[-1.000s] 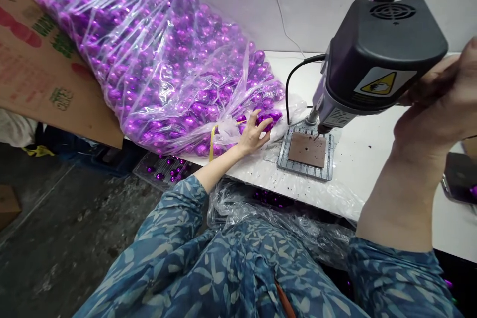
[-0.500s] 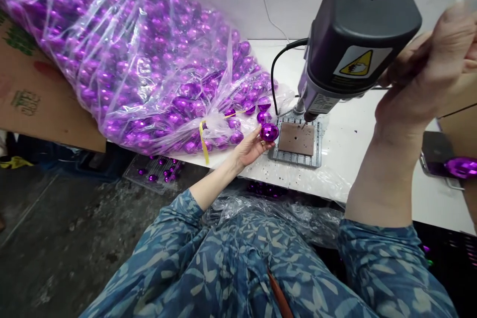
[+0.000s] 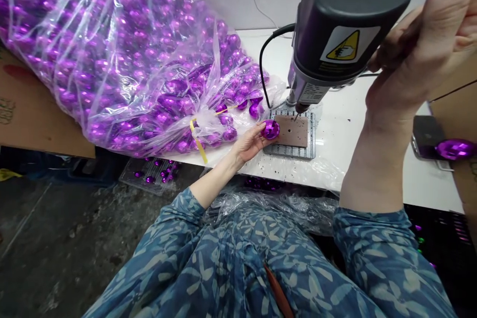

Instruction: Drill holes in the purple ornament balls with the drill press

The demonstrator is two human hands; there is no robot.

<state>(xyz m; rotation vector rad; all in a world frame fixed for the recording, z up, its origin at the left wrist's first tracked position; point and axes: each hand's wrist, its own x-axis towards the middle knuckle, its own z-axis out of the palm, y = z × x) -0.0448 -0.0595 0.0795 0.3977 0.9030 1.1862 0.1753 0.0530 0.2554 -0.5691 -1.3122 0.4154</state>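
Observation:
My left hand (image 3: 251, 143) is closed in a pinch on a shiny purple faceted ball (image 3: 271, 129), fingertips on its left side and underneath. The ball is at the left edge of a brown plate (image 3: 298, 138) with a small hole, which lies on a grey slotted base (image 3: 305, 153). Above the plate hangs the black drill press (image 3: 346, 15), its thin bit pointing down and apart from the ball. At the right side of the drill press my right hand (image 3: 428, 44) is raised, fingers curled round its handle, which the hand itself hides.
A large clear bag (image 3: 141, 59) of purple balls, tied with a yellow strip (image 3: 197, 140), fills the left. Loose balls (image 3: 255, 109) lie beside it. Right are a dark phone-like object (image 3: 427, 136) and another faceted ball (image 3: 456, 149). Dark specks dot the white table (image 3: 324, 179).
My left hand has carried the ball slightly right, nearer the hole in the plate. The whole view has shifted a little; my right hand keeps its place by the drill press.

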